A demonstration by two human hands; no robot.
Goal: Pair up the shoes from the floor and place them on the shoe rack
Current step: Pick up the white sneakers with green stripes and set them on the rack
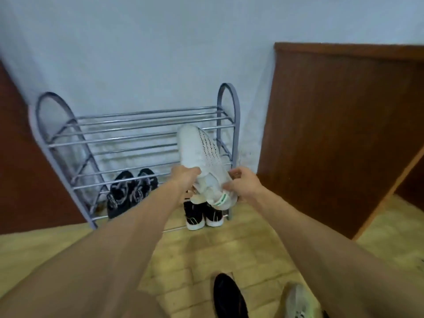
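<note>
We see soft, even, cool light with only faint shadows and no glare. The whole picture is slightly blurred, and wide-angle distortion bends the straight lines toward its edges.

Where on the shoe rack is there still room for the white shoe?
The top shelf is bare from end to end. The middle shelves look bare on the left; the white shoe, held by the left hand and right hand, hides their right part. The bottom shelf is crowded: black knit pair left, black-and-white pair right, with an arm hiding the gap between.
</note>
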